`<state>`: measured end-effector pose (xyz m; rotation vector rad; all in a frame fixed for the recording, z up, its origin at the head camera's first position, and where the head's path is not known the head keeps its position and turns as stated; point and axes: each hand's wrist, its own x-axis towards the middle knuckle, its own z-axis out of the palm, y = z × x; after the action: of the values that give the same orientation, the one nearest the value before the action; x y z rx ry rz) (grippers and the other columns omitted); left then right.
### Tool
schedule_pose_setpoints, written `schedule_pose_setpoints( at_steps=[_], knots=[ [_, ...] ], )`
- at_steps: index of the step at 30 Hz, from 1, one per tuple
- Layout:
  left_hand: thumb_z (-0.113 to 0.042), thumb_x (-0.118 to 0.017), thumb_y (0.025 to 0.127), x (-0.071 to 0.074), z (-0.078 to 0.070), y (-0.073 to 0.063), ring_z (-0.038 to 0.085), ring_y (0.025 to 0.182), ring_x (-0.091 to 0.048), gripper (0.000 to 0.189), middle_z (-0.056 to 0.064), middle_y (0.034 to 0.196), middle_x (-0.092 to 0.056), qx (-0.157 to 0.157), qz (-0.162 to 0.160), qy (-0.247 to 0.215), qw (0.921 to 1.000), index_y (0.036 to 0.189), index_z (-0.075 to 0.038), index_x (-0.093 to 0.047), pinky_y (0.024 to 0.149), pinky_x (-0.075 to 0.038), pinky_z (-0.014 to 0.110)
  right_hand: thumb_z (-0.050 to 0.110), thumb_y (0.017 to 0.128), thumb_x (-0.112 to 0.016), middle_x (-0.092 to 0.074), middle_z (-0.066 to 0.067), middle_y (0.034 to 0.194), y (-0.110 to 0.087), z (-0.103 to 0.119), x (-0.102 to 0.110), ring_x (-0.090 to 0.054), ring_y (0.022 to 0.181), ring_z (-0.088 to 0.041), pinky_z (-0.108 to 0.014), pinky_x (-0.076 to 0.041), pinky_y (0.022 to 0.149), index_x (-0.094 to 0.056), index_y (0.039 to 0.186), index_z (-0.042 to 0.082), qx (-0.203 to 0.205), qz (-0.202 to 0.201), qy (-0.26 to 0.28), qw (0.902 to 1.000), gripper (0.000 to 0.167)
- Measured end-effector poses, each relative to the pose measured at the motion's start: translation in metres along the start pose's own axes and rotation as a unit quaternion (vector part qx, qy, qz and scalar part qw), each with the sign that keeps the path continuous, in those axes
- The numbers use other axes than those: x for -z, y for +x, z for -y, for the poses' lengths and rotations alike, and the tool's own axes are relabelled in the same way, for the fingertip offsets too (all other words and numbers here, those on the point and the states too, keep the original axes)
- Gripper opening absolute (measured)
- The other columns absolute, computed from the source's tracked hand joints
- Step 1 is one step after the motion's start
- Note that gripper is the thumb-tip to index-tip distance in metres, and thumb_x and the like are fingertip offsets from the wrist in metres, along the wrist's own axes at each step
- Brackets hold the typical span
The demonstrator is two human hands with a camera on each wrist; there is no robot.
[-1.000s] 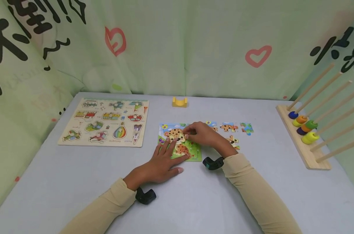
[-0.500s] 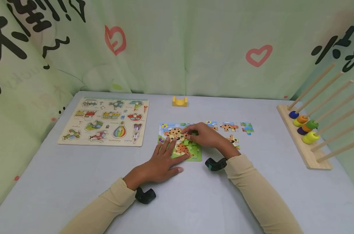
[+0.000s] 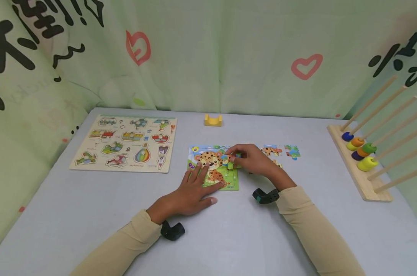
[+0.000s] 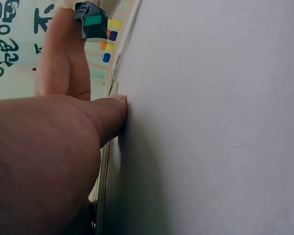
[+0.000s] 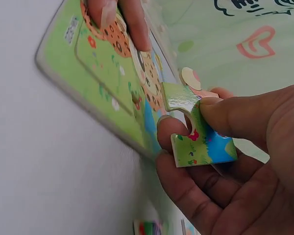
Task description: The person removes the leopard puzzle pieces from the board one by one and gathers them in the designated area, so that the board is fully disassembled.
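My left hand (image 3: pixel 191 193) lies spread on the leopard jigsaw puzzle (image 3: pixel 233 183), its fingertips on the lower left of the picture. In the left wrist view, the thumb of that left hand (image 4: pixel 49 152) reaches down along the puzzle's edge. Over the puzzle's right side, my right hand (image 3: pixel 251 159) pinches a jigsaw piece (image 5: pixel 210 147) between thumb and fingers. The piece is green and blue with small red flowers and a round notch; a pale, rounded tab shows behind it. Loose jigsaw pieces (image 3: pixel 272 150) lie right of the right hand, partly hidden by it.
A wooden vehicle peg puzzle (image 3: pixel 120 168) lies at the back left. Near the back edge sits a small yellow block (image 3: pixel 213 120). On the right stands a wooden rack (image 3: pixel 380 194) of pegs with coloured rings (image 3: pixel 367 164). A printed curtain (image 3: pixel 184 76) surrounds the table.
My right hand has drawn back to the right from the leopard's face, with the piece now showing in its fingers. It now covers a loose piece seen before. The left hand has stayed put.
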<state>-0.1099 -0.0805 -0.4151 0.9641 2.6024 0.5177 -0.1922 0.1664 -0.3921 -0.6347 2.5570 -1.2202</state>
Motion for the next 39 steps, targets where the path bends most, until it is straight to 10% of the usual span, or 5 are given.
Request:
schedule_pose_setpoints(
  at_steps=[39],
  knots=[
    [-0.041, -0.047, 0.102, -0.002, 0.001, -0.001, 0.037, 0.144, 0.019, 0.052, 0.019, 0.160, 0.010, -0.002, -0.006, -0.017, 0.9998, 0.151, -0.030, -0.037, 0.111, 0.004, 0.059, 0.019, 0.097, -0.062, -0.061, -0.019, 0.120, -0.082, -0.047, 0.077, -0.065, 0.087, -0.013, -0.024, -0.052, 0.074, -0.061, 0.126, -0.001, -0.126, -0.078, -0.011, 0.9889, 0.035]
  ],
)
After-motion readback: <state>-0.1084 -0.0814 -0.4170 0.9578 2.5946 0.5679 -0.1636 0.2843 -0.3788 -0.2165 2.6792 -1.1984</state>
